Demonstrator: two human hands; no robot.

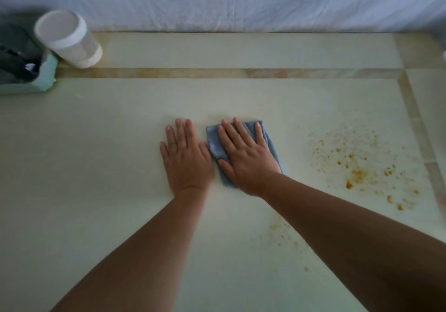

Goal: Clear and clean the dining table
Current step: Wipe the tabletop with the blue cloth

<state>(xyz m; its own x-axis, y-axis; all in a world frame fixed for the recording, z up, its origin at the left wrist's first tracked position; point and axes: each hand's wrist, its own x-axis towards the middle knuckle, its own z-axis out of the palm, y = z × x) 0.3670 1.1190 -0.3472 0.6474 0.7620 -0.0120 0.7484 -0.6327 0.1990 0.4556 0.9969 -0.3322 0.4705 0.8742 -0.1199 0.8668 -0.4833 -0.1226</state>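
Observation:
A folded blue cloth [214,142] lies flat near the middle of the pale stone dining table [96,142]. My right hand [246,159] presses down on it with straight, spread fingers. My left hand [185,159] rests flat on the bare table just left of the cloth, its thumb beside the cloth's edge. Orange-brown food stains and crumbs [357,171] are scattered on the table to the right of the cloth, with fainter specks [280,229] nearer me.
A white-lidded clear jar [70,38] stands at the back left, next to a mint-green holder [45,75] with dark items inside. A white cloth backdrop [241,0] hangs behind the table's far edge. Tan inlay strips [217,73] run along the table's back and right.

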